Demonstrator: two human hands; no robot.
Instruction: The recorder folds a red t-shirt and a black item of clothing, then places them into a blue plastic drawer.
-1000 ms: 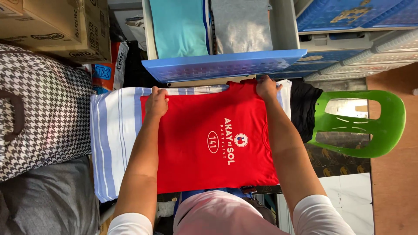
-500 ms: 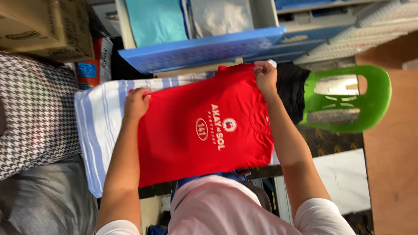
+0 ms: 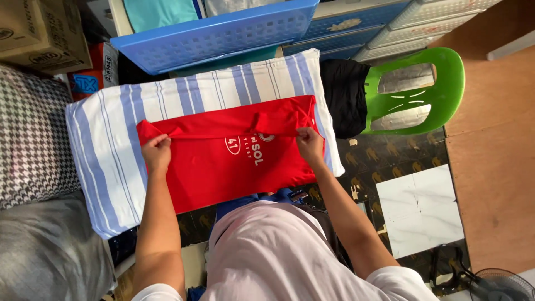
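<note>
A red T-shirt (image 3: 223,161) with a white print lies on a white cloth with blue stripes (image 3: 111,145). Its far part is folded back over the print, making a band across the shirt. My left hand (image 3: 156,151) pinches the folded edge at the shirt's left side. My right hand (image 3: 309,144) grips the same fold at the right side. Both hands rest on the shirt, with my forearms reaching in from below.
A blue plastic basket (image 3: 217,33) with folded clothes sits just beyond the striped cloth. A green plastic chair (image 3: 446,89) with a black garment (image 3: 345,95) stands to the right. Cardboard boxes (image 3: 39,33) and a houndstooth bag (image 3: 33,139) are at the left. A fan (image 3: 496,284) stands lower right.
The shirt was held up spread out; now it lies on the striped cloth with its far part folded toward me. Both hands moved down and nearer, still gripping it.
</note>
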